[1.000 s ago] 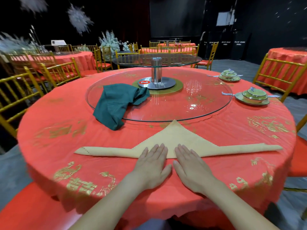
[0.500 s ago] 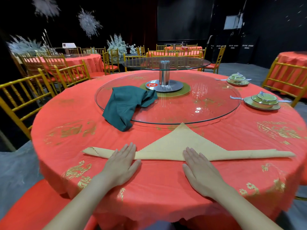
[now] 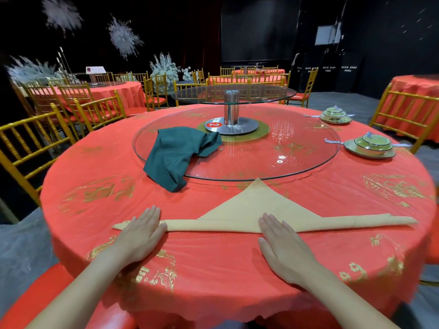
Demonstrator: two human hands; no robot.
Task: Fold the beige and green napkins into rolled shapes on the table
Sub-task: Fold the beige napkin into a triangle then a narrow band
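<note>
While both forearms reach forward, the left hand (image 3: 140, 236) and right hand (image 3: 281, 241) lie flat, fingers straight, apparently pressing the beige napkin (image 3: 259, 210) rolled along the table's (image 3: 213, 269) near edge; the green napkin (image 3: 175, 155) lies crumpled beyond.

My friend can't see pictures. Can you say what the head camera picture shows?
Two flat hands, the left hand and the right hand, press on the rolled near edge of a beige napkin folded into a triangle on a red tablecloth. A crumpled green napkin lies half on a glass turntable behind it, and green dishes sit to the right.
</note>
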